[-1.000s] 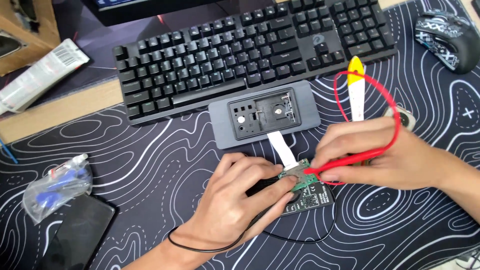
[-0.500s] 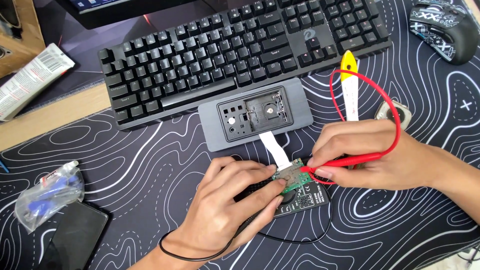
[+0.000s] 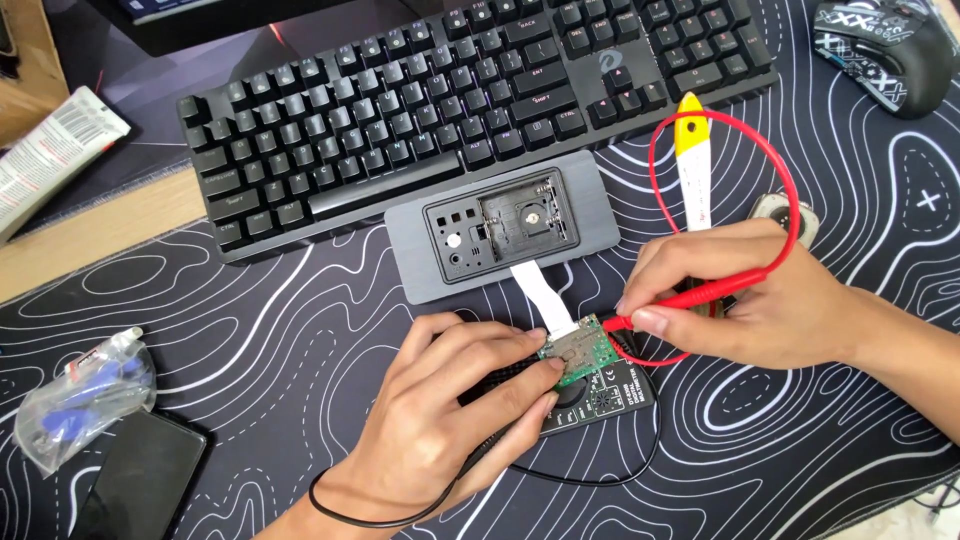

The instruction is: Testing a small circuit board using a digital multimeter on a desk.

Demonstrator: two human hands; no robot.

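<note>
My left hand (image 3: 450,400) lies over a black multimeter (image 3: 605,395) and pinches a black probe against a small green circuit board (image 3: 583,348). A white flat ribbon cable (image 3: 540,293) joins that board to a grey metal panel (image 3: 500,235) with cut-outs, lying just behind it. My right hand (image 3: 740,305) holds a red probe (image 3: 690,297), tip touching the board's right edge. The red lead (image 3: 780,180) loops up over the hand; a black lead (image 3: 600,470) curls under the meter.
A black keyboard (image 3: 450,110) spans the back. A yellow-and-white tool (image 3: 692,170) lies behind my right hand, a patterned mouse (image 3: 880,50) at far right. A plastic bag of blue parts (image 3: 85,395), a dark phone (image 3: 140,485) and a white tube (image 3: 55,155) are at left.
The view has shifted slightly, so everything sits a bit lower and left in frame. Both hands stay on the probes at the green board.
</note>
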